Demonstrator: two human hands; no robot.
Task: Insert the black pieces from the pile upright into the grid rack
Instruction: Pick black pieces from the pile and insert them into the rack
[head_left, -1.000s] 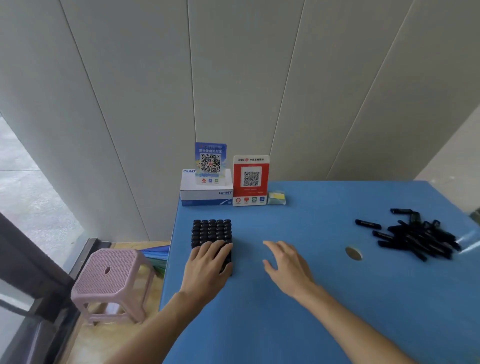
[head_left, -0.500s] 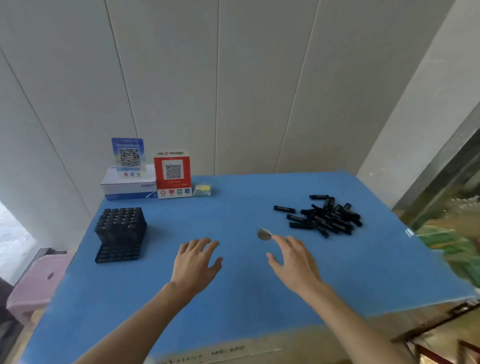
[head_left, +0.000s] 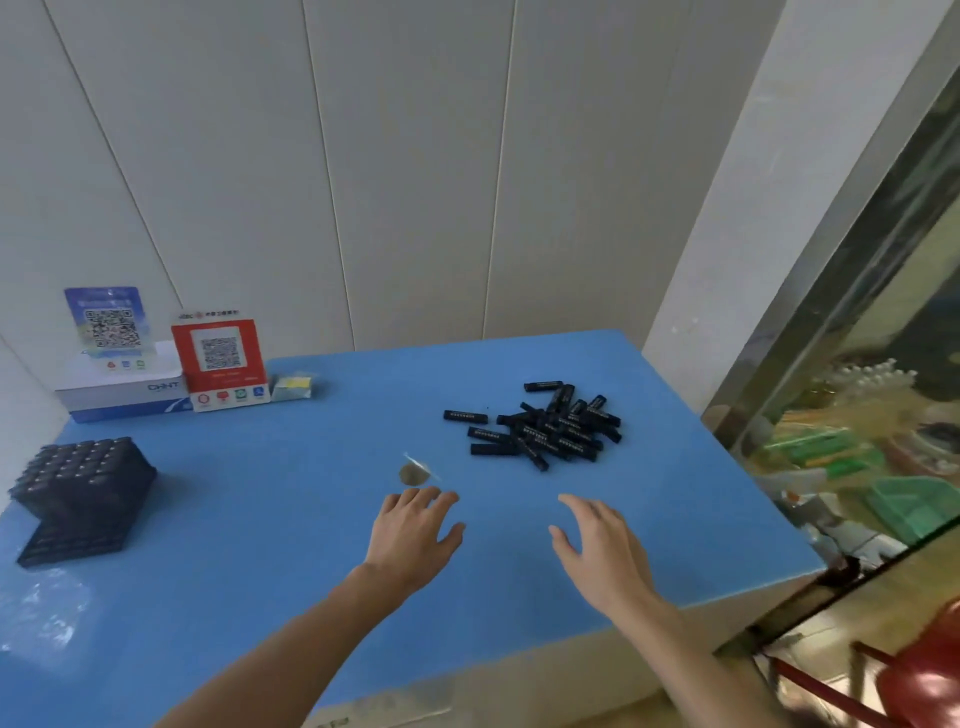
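Observation:
A pile of black pieces (head_left: 550, 428) lies on the blue table (head_left: 291, 519), toward its far right. The black grid rack (head_left: 83, 486) stands at the table's left edge. My left hand (head_left: 415, 535) hovers over the table's middle with fingers spread and holds nothing. My right hand (head_left: 602, 551) is beside it, fingers relaxed and empty, a short way in front of the pile. Neither hand touches the pieces or the rack.
A round hole (head_left: 413, 474) in the tabletop sits just beyond my left fingertips. A white box (head_left: 122, 395), a blue QR stand (head_left: 106, 322), a red QR stand (head_left: 221, 364) and a small packet (head_left: 293, 387) line the back left. A glass cabinet (head_left: 857, 415) flanks the right.
My left hand came off the rack and both hands moved right toward the pile. The view swung right, so the rack now sits far left.

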